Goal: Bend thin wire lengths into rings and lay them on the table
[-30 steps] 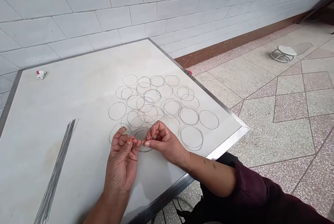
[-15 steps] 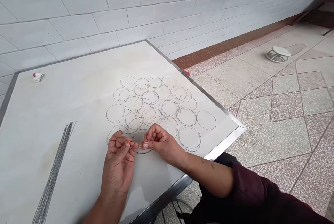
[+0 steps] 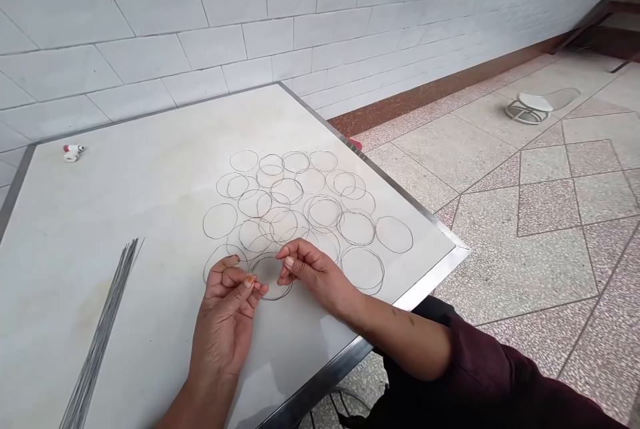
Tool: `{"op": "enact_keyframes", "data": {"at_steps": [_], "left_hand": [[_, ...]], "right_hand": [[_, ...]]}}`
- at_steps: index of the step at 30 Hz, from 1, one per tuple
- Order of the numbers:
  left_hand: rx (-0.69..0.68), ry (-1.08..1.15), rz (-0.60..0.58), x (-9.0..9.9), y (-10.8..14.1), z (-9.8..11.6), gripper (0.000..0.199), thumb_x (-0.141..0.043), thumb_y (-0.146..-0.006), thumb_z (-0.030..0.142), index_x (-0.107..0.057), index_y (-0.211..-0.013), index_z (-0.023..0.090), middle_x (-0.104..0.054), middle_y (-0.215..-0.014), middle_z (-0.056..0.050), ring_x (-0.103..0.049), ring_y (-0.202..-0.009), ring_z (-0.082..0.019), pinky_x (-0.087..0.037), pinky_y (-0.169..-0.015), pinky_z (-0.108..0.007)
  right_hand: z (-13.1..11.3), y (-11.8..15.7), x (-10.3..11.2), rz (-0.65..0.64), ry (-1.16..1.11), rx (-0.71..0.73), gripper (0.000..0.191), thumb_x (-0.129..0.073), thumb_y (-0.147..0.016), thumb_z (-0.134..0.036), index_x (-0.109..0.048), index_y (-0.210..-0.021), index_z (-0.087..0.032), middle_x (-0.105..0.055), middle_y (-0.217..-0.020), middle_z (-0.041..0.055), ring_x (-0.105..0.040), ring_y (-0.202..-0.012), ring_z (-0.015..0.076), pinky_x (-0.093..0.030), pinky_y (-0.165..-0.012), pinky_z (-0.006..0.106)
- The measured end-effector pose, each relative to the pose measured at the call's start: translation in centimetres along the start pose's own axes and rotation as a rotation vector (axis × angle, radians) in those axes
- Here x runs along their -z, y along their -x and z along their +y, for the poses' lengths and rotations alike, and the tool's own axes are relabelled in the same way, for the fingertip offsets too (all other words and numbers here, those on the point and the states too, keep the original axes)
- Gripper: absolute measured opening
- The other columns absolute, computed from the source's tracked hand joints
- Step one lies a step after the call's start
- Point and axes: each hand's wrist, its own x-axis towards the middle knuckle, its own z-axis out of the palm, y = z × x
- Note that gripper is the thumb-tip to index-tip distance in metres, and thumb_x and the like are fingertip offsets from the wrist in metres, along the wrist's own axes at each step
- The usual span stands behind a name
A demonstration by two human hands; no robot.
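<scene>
My left hand [image 3: 227, 312] is raised over the near part of the white table, thumb and index finger pinched on a thin wire [image 3: 249, 274]; its outline is hard to follow against the loops behind. Just to the right is my right hand [image 3: 317, 275], a small gap from the left fingertips, its fingers curled in with the thumb against them. Whether it holds a wire cannot be made out. Behind and below both hands, several thin wire rings [image 3: 363, 267] lie flat and overlapping. A bundle of straight grey wires [image 3: 103, 335] rests to the left.
The white table [image 3: 165, 182] has a metal edge [image 3: 430, 279] and stands by a tiled wall [image 3: 150, 9]. Small red and white items [image 3: 73, 152] sit at its far left corner. A low round stool [image 3: 530, 107] is on the floor at right.
My right hand has come away from the left fingertips, slightly up and to the right. The left hand keeps its pinch. The whole view has shifted slightly.
</scene>
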Motion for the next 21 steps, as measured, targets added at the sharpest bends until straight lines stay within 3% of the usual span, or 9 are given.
{"op": "enact_keyframes", "data": {"at_steps": [8,14,18,19,21], "left_hand": [[-0.027,-0.167,-0.062,-0.2,0.4,0.0,0.045,-0.084,-0.065,0.017,-0.065,-0.105,0.023,-0.061,-0.075,0.005,-0.058,-0.07,-0.012,-0.055,-0.068,-0.027],[0.035,-0.181,-0.098,-0.1,0.6,0.1,0.046,-0.082,-0.068,0.018,-0.064,-0.11,0.024,-0.06,-0.075,0.004,-0.058,-0.07,-0.012,-0.055,-0.067,-0.027],[0.075,-0.144,-0.101,-0.3,0.8,-0.1,0.046,-0.082,-0.067,0.015,-0.064,-0.109,0.024,-0.06,-0.075,0.004,-0.058,-0.071,-0.012,-0.056,-0.07,-0.028],[0.078,-0.129,-0.095,-0.4,0.9,-0.2,0.045,-0.082,-0.067,0.015,-0.064,-0.108,0.024,-0.06,-0.075,0.004,-0.058,-0.071,-0.012,-0.056,-0.07,-0.028],[0.082,-0.103,-0.079,-0.5,0.9,-0.3,0.046,-0.083,-0.067,0.014,-0.065,-0.108,0.024,-0.06,-0.074,0.004,-0.059,-0.071,-0.012,-0.057,-0.071,-0.027]], "right_hand": [[-0.9,0.0,1.1,0.041,0.384,0.133,0.032,-0.044,-0.1,-0.041,-0.059,-0.122,-0.024,-0.056,-0.075,-0.0023,-0.053,-0.065,0.0116,-0.047,-0.066,0.028],[-0.9,0.2,1.4,0.091,0.581,0.266,0.032,-0.04,-0.102,-0.038,-0.064,-0.12,-0.026,-0.057,-0.074,-0.0011,-0.053,-0.062,0.0118,-0.05,-0.067,0.029],[-0.8,0.0,1.4,0.052,0.635,0.391,0.036,-0.042,-0.101,-0.046,-0.06,-0.126,-0.027,-0.061,-0.091,0.0038,-0.059,-0.082,0.0159,-0.053,-0.077,0.034],[-0.7,0.0,1.4,0.011,0.647,0.429,0.044,-0.049,-0.097,-0.053,-0.055,-0.131,-0.027,-0.061,-0.102,0.0062,-0.059,-0.091,0.0179,-0.053,-0.081,0.035],[-0.6,-0.2,1.4,-0.066,0.677,0.498,0.079,-0.069,-0.079,-0.062,-0.04,-0.144,-0.028,-0.055,-0.123,0.0108,-0.056,-0.107,0.0227,-0.053,-0.088,0.04]]}}
